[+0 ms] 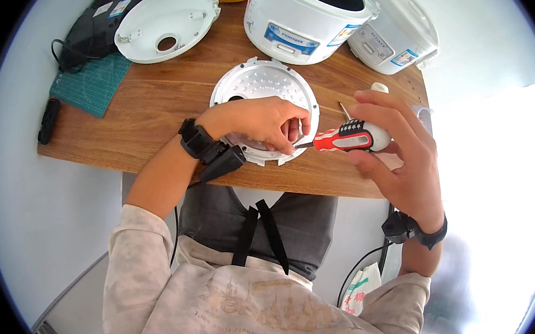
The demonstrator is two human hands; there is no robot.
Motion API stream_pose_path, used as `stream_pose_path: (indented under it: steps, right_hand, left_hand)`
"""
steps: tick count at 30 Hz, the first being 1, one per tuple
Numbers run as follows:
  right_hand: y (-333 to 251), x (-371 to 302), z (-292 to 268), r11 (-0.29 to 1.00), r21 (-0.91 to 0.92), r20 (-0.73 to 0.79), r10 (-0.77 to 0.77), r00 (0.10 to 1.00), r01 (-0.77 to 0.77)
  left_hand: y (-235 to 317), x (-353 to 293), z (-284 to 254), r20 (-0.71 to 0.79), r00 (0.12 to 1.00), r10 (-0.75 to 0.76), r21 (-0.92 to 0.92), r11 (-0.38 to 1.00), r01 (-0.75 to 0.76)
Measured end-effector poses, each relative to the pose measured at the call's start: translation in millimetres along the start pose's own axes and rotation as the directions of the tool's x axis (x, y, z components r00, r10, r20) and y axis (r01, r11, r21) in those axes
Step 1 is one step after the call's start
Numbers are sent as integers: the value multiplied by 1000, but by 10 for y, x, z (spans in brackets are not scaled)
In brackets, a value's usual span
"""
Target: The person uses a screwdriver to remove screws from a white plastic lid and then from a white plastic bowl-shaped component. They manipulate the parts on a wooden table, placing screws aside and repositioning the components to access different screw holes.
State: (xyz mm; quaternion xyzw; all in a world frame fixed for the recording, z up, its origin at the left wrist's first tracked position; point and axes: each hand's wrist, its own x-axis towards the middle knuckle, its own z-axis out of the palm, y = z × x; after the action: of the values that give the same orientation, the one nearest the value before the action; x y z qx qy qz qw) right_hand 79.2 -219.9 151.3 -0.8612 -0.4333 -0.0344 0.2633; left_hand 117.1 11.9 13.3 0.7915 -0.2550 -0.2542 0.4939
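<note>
A round silver metal lid plate [262, 85] with dimples lies on the wooden table [158, 128] in front of me. My left hand [259, 122] rests on its near edge, fingers pinched at the rim where the screwdriver tip meets it. My right hand [399, 148] grips a screwdriver [347, 137] with a red, white and black handle, held level and pointing left at the plate's edge. The part under my left fingertips is hidden.
Two white rice cooker bodies [306, 17] [396, 33] stand at the back of the table. A white plastic lid shell [166, 23] lies upside down at the back left, beside a black device [101, 22] and a green cutting mat [90, 83]. A second screwdriver [345, 109] lies behind my right hand.
</note>
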Motion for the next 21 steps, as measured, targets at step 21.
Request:
stream_pose_path:
  steps: [21]
  right_hand:
    - [-6, 85, 181, 851, -486, -279, 63, 958, -197]
  left_hand:
    - [-42, 15, 11, -9, 1000, -6, -11, 1000, 6]
